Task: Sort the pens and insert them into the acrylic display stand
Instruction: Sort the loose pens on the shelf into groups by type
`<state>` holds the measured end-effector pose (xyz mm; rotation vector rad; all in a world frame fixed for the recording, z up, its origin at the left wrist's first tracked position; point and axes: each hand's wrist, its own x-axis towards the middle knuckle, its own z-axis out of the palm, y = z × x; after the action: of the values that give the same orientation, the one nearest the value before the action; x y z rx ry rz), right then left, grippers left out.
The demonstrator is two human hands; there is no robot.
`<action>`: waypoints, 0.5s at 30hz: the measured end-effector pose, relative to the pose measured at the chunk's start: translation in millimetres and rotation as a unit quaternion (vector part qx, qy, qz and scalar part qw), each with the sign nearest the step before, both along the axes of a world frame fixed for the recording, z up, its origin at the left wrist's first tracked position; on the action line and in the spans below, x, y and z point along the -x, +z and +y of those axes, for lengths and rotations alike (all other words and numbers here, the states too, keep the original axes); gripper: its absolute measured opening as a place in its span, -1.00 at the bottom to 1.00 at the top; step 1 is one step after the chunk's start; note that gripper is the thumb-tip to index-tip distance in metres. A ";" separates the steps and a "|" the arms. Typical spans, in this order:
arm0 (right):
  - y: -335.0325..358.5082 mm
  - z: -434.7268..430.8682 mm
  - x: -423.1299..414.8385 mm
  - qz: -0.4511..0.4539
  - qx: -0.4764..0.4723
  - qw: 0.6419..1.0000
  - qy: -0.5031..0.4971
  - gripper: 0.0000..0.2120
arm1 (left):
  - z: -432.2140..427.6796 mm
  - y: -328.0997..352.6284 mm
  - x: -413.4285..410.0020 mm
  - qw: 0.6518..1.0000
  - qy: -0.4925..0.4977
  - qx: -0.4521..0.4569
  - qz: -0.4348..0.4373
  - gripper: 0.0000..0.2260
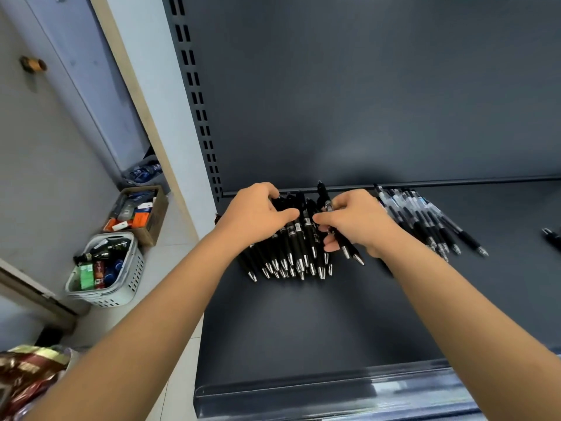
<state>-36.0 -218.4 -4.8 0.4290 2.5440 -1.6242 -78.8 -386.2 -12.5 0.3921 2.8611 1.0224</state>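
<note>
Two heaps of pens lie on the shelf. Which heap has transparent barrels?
The right heap, beyond the right hand: clear upper barrels, black grips. The left heap under the left hand is wholly black.

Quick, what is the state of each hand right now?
Left hand: fingers curled over the pile of black pens.
Right hand: pinches a black pen.

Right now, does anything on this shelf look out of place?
Yes, slightly. A stray pen lies alone at the far right edge of the shelf, apart from the black pens and the clear pens. A tilted pen, pinched by the right hand, sticks up above the black bundle.
</note>
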 end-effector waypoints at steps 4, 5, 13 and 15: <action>2.3 0.9 -2.0 -0.001 0.094 0.995 -0.021 -0.87 | 2.9 -1.2 -4.0 0.999 -0.010 -0.013 0.048 -0.63; 3.2 1.6 -2.8 -0.001 0.123 0.992 -0.022 -0.88 | 3.1 -1.5 -4.6 0.998 -0.009 -0.016 0.058 -0.65; 3.2 9.1 -2.3 0.004 0.123 0.992 -0.021 -0.89 | 8.2 -1.7 -9.7 0.994 -0.017 -0.006 0.109 -0.71; 2.5 8.3 -2.4 0.007 0.116 0.993 -0.019 -0.86 | 10.9 -2.3 -8.8 0.992 -0.017 0.008 0.121 -0.71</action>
<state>-33.6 -210.1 -2.3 0.4470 2.3301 -1.9138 -70.0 -375.3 -14.8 0.5991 3.0594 1.0085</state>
